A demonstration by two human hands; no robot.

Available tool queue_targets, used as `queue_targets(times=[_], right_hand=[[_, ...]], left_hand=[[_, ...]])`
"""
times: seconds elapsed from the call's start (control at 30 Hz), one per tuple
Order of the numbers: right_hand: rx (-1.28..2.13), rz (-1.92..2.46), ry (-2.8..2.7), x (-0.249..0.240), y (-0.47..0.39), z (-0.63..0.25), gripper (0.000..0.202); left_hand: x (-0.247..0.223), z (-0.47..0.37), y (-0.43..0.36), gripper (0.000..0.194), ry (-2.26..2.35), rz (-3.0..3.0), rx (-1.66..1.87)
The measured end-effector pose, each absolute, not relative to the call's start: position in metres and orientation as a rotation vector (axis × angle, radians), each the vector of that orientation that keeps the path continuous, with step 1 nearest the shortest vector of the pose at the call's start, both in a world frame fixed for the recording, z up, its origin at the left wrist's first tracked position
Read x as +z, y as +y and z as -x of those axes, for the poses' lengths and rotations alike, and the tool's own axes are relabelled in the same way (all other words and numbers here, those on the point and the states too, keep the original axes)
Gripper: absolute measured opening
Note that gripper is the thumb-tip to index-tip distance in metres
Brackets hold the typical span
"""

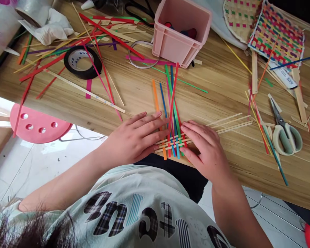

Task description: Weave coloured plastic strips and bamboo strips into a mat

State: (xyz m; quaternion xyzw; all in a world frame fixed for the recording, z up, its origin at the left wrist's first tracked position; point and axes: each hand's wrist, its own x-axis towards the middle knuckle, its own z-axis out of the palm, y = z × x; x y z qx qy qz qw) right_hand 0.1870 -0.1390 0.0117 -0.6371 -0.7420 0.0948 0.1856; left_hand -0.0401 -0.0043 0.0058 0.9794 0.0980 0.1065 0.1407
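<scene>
A small weave of coloured strips [173, 103] crossed by pale bamboo strips [234, 124] lies at the table's near edge. The coloured ones, in orange, blue, red, green and pink, point away from me; the pale ones run out to the right. My left hand [142, 136] rests flat over the left side of the weave, fingers stretched out across the orange strip [155, 94] and blue strip. On the right side lies my right hand [203, 148], its fingers extended and touching the strips, thumb apart. Part of the crossing is hidden beneath both hands.
Behind the weave stand a pink basket [181, 38] and a metal ring [142, 65]. Black tape [82, 62] lies among loose strips at left. Scissors [285, 132] lie at right, below a colourful woven mat [277, 38]. A pink stool [40, 124] is beside the table.
</scene>
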Motion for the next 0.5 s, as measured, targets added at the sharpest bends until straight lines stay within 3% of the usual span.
queue_targets(times=[0.2,0.37,0.5], right_hand=[[0.354,1.663,-2.142,0.012,-0.139,-0.172,0.025],[0.403,1.717,-2.117,0.015,-0.133,-0.171,0.03],[0.298,1.822,-2.14,0.021,-0.135,-0.173,0.033]], left_hand=[[0.006,0.04,-0.009,0.04,0.258,-2.816,0.368],[0.0,0.036,-0.027,0.033,0.445,-2.656,0.615],[0.0,0.025,-0.034,0.031,0.577,-2.679,0.508]])
